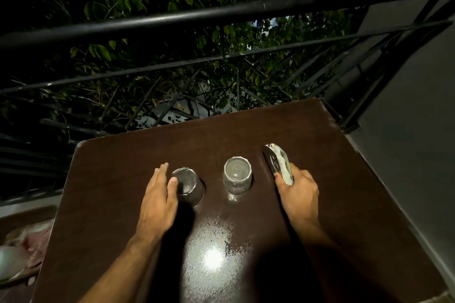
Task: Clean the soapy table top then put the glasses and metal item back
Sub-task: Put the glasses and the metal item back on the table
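Two clear glasses stand on the dark brown table top (307, 135). The left glass (189, 186) has my left hand (158, 198) against its left side, thumb on its rim, fingers stretched out. The right glass (237, 176) stands alone in the middle. My right hand (296, 192) grips the near end of a metal item (277, 161), a perforated piece tilted up on its edge to the right of the glasses. A bright speckled reflection (213, 257) lies on the table top between my forearms.
A black metal railing (221, 13) runs behind the table, with leafy branches beyond it. A grey wall (406, 130) rises to the right. At the lower left lies a pinkish cloth (32, 243) next to something pale.
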The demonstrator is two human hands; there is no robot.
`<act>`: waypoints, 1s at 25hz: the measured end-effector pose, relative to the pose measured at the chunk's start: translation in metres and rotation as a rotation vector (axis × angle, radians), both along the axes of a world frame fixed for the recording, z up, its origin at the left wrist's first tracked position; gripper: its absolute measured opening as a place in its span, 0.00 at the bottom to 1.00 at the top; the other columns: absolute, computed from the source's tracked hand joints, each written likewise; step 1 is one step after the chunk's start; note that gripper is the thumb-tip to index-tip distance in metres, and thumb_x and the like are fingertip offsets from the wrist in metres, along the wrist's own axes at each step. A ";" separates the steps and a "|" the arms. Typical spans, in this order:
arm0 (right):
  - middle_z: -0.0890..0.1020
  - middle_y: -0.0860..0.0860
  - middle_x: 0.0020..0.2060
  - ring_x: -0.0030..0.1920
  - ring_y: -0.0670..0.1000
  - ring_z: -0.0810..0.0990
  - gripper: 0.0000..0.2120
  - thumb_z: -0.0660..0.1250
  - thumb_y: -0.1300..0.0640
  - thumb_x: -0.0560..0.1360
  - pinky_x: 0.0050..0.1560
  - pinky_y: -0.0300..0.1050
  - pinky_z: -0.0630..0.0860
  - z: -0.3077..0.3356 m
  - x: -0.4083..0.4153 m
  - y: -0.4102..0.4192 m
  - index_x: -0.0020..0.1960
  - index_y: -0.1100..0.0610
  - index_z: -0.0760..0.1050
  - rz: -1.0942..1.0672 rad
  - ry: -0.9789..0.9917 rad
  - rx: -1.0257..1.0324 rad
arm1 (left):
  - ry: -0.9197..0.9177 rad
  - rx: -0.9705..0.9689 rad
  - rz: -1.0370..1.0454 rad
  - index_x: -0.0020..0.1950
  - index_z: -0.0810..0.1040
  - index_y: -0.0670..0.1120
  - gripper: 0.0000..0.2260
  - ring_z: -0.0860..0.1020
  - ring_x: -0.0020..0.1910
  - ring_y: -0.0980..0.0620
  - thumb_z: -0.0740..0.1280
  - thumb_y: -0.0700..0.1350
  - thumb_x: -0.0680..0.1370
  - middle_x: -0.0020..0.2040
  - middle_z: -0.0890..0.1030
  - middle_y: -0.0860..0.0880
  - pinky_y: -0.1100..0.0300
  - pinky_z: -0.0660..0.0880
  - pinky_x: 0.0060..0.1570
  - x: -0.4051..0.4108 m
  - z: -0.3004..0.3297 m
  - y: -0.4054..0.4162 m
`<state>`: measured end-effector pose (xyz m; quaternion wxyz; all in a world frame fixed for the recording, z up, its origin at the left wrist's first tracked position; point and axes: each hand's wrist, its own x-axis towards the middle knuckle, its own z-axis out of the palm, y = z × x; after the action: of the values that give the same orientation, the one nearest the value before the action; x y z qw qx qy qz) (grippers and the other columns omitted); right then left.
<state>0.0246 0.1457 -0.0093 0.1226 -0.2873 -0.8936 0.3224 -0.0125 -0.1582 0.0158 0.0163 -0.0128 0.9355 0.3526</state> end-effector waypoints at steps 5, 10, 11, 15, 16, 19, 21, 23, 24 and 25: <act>0.77 0.53 0.47 0.48 0.57 0.78 0.20 0.71 0.47 0.75 0.53 0.48 0.74 -0.010 -0.004 0.000 0.65 0.50 0.77 -0.017 -0.010 -0.015 | 0.004 -0.007 0.014 0.82 0.60 0.45 0.24 0.54 0.81 0.53 0.53 0.51 0.86 0.81 0.62 0.47 0.61 0.51 0.75 0.003 0.001 -0.002; 0.77 0.53 0.47 0.48 0.56 0.78 0.20 0.71 0.47 0.75 0.53 0.48 0.75 -0.012 0.002 -0.001 0.65 0.50 0.77 -0.020 -0.016 0.004 | 0.014 0.009 0.011 0.82 0.59 0.46 0.24 0.54 0.81 0.54 0.53 0.51 0.86 0.82 0.61 0.47 0.61 0.50 0.75 0.006 0.000 -0.003; 0.76 0.52 0.46 0.47 0.55 0.78 0.20 0.71 0.47 0.75 0.53 0.47 0.75 -0.010 0.004 -0.002 0.65 0.50 0.77 -0.033 -0.001 0.005 | 0.019 0.010 0.003 0.82 0.59 0.46 0.24 0.54 0.81 0.53 0.53 0.51 0.86 0.82 0.62 0.47 0.61 0.51 0.75 0.006 0.002 -0.004; 0.73 0.49 0.43 0.43 0.48 0.71 0.20 0.72 0.47 0.74 0.51 0.44 0.73 -0.014 0.003 -0.006 0.64 0.50 0.78 -0.066 0.025 0.013 | 0.043 -0.028 -0.005 0.81 0.61 0.44 0.23 0.56 0.81 0.52 0.54 0.48 0.86 0.81 0.63 0.46 0.60 0.52 0.75 0.004 0.005 -0.004; 0.73 0.49 0.44 0.43 0.48 0.70 0.20 0.71 0.47 0.74 0.51 0.43 0.72 -0.017 0.003 -0.006 0.64 0.50 0.78 -0.054 0.022 0.007 | 0.045 -0.030 0.003 0.81 0.61 0.44 0.23 0.56 0.81 0.52 0.54 0.48 0.86 0.81 0.63 0.46 0.60 0.52 0.76 0.004 0.005 -0.004; 0.76 0.52 0.47 0.45 0.51 0.74 0.21 0.71 0.47 0.75 0.51 0.43 0.71 -0.028 0.004 -0.005 0.66 0.50 0.77 -0.028 0.000 0.007 | 0.051 -0.042 0.044 0.81 0.61 0.43 0.23 0.56 0.81 0.51 0.54 0.48 0.86 0.81 0.64 0.46 0.60 0.52 0.76 0.004 0.004 -0.003; 0.76 0.51 0.47 0.47 0.53 0.76 0.22 0.70 0.46 0.75 0.51 0.44 0.72 -0.033 0.005 -0.005 0.67 0.50 0.76 -0.027 -0.019 0.011 | 0.046 -0.047 0.063 0.81 0.61 0.43 0.23 0.56 0.81 0.51 0.54 0.48 0.86 0.81 0.64 0.46 0.61 0.52 0.75 0.009 0.001 -0.003; 0.76 0.53 0.49 0.49 0.55 0.77 0.22 0.69 0.45 0.75 0.52 0.47 0.74 -0.035 0.002 -0.003 0.67 0.51 0.76 -0.032 -0.038 0.015 | 0.036 -0.051 0.078 0.81 0.61 0.44 0.23 0.56 0.81 0.51 0.54 0.48 0.86 0.81 0.64 0.46 0.61 0.51 0.75 0.015 -0.001 -0.002; 0.77 0.53 0.49 0.49 0.56 0.78 0.22 0.69 0.45 0.75 0.53 0.48 0.74 -0.035 0.001 -0.002 0.67 0.50 0.76 -0.039 -0.037 0.013 | 0.033 -0.052 0.083 0.81 0.61 0.44 0.23 0.56 0.81 0.52 0.54 0.48 0.86 0.81 0.64 0.46 0.61 0.52 0.75 0.016 -0.003 -0.002; 0.77 0.53 0.49 0.49 0.56 0.78 0.22 0.70 0.45 0.75 0.53 0.48 0.75 -0.036 0.000 0.000 0.67 0.51 0.76 -0.045 -0.026 0.006 | 0.031 -0.051 0.086 0.81 0.61 0.44 0.23 0.56 0.81 0.52 0.54 0.48 0.86 0.81 0.64 0.46 0.60 0.52 0.76 0.017 -0.005 -0.001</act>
<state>0.0245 0.1458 -0.0455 0.1190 -0.3112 -0.8893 0.3133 0.0046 -0.1595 0.0111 -0.0136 -0.0479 0.9430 0.3290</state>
